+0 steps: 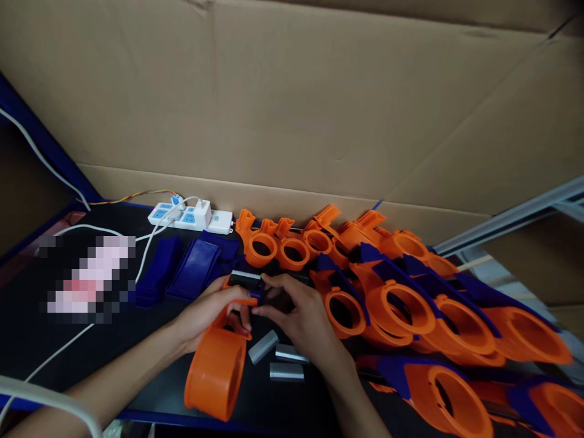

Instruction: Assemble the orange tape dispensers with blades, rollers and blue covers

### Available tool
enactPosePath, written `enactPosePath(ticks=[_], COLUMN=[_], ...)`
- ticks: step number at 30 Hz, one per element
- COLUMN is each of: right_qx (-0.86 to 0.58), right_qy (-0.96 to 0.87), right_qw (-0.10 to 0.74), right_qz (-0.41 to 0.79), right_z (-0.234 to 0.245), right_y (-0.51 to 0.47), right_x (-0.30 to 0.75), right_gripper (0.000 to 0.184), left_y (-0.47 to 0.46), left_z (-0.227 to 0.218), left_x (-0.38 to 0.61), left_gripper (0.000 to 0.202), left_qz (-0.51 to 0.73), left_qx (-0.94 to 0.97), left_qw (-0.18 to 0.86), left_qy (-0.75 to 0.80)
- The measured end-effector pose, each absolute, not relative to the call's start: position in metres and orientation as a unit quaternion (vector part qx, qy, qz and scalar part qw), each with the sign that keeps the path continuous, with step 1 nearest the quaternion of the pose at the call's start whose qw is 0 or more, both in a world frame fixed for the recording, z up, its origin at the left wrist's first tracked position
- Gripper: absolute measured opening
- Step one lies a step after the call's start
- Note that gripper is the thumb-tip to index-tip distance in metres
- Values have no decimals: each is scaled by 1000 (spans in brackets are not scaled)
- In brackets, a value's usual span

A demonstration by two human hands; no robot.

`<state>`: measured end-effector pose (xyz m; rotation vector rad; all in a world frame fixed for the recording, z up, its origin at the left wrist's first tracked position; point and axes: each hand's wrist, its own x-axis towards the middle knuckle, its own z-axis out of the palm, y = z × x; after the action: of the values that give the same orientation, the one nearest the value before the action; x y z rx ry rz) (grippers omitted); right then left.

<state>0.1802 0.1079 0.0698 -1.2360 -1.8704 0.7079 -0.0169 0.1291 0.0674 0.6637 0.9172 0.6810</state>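
Observation:
An orange tape dispenser body [218,368] with a round hub lies on the black table near the front edge. My left hand [210,311] is closed round its upper part, thumb on the orange frame. My right hand [298,310] is closed on the same dispenser from the right, fingers pinching near the dark serrated blade piece [245,279] at its top. Three small grey metal pieces [281,357] lie on the table just below my hands.
Many assembled orange dispensers with blue parts [410,304] are piled to the right. Loose blue plastic covers [191,267] lie at the left. A white power strip [191,216] with cables sits at the back, against a cardboard wall [292,109].

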Motion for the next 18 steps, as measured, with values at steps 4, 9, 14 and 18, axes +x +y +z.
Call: enactPosePath(ticks=[4, 9, 14, 18], right_qx=[-486, -481, -469, -476], right_qy=[-730, -727, -709, -705], right_qw=[394, 411, 458, 460], right_qz=[275, 267, 258, 256], right_z=[69, 73, 83, 93], right_y=[108, 107, 110, 107], right_x=[179, 177, 182, 188], right_gripper=[36, 36, 39, 46], left_y=[125, 128, 137, 138], left_z=[66, 64, 78, 82], left_x=[-17, -22, -26, -30], left_gripper=[23, 24, 39, 39], left_qz=[316, 320, 306, 341], left_qx=[331, 311, 251, 266], left_qw=[784, 811, 904, 892], left_qy=[419, 377, 165, 129])
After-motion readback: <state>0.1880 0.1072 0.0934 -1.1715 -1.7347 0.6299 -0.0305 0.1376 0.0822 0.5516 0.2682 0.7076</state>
